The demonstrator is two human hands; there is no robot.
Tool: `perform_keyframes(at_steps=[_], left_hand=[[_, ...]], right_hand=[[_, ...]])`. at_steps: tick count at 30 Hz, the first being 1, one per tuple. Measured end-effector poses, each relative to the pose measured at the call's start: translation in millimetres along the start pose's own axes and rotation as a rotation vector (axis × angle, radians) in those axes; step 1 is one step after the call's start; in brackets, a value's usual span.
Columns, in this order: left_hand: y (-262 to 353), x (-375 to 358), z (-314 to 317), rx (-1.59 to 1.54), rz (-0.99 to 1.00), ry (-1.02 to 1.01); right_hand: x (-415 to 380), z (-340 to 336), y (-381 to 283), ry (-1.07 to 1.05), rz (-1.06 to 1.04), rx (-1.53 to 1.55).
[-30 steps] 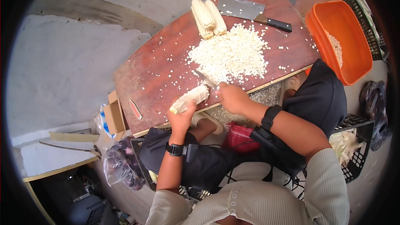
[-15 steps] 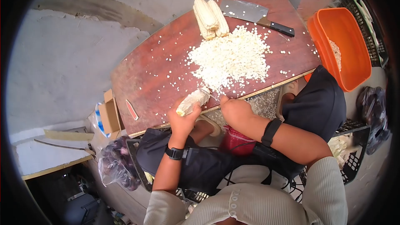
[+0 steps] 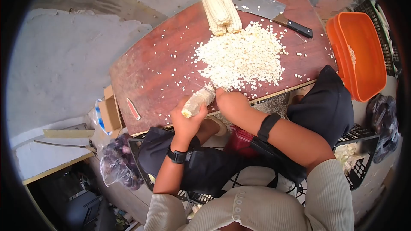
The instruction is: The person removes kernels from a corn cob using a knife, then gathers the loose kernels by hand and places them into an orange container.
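The left hand [image 3: 187, 122] grips a pale corn cob [image 3: 199, 102] around its lower part, the cob slanting up and to the right over the near edge of the table [image 3: 145, 72]. The right hand [image 3: 230, 103] is closed around the handle of a small knife [image 3: 203, 86], the handle itself hidden by the fingers; the thin blade points left across the upper end of the cob. Just beyond the hands a broad heap of loose white kernels [image 3: 242, 55] covers the middle of the table, with single kernels scattered around it. A few whole ears of corn [image 3: 220, 12] lie side by side against the far edge of the heap. To their right lies a cleaver [image 3: 259, 5], flat, its black handle pointing right, with some kernels on the blade. A red and white slip [image 3: 133, 109] lies near the table's left end. Beside the right end stands an orange tub [image 3: 368, 60] with some pale bits inside.
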State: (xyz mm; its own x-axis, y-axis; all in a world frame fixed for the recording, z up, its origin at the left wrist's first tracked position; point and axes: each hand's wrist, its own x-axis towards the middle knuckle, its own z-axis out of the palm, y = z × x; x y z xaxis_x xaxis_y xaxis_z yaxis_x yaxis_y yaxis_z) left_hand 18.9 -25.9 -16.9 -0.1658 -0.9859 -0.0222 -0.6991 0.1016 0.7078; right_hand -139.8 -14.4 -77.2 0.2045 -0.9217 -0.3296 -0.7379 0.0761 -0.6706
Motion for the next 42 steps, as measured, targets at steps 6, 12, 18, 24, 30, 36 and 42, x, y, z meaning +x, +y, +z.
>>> perform_keyframes(at_steps=[6,12,18,24,30,36,42], left_hand=[[-18,-7,3,-0.086,-0.006,0.059],[-23,-11,-5,-0.313,-0.137,0.097],[-32,-12,-4,-0.464,-0.326,0.123],[-40,-13,5,-0.356,-0.261,0.138],[-37,-10,1,-0.353,-0.262,0.104],[-12,-7,-2,-0.277,-0.193,0.065],[-13,-9,-3,-0.233,-0.101,0.035]], right_hand=[[14,6,13,0.026,-0.083,0.161],[3,9,21,0.122,-0.025,0.320],[-26,-6,29,0.289,-0.128,0.058],[-51,-4,16,0.330,-0.230,-0.282],[-51,3,18,0.352,-0.198,-0.379],[-32,7,15,0.264,-0.146,-0.275],[4,2,19,0.093,-0.122,-0.208]])
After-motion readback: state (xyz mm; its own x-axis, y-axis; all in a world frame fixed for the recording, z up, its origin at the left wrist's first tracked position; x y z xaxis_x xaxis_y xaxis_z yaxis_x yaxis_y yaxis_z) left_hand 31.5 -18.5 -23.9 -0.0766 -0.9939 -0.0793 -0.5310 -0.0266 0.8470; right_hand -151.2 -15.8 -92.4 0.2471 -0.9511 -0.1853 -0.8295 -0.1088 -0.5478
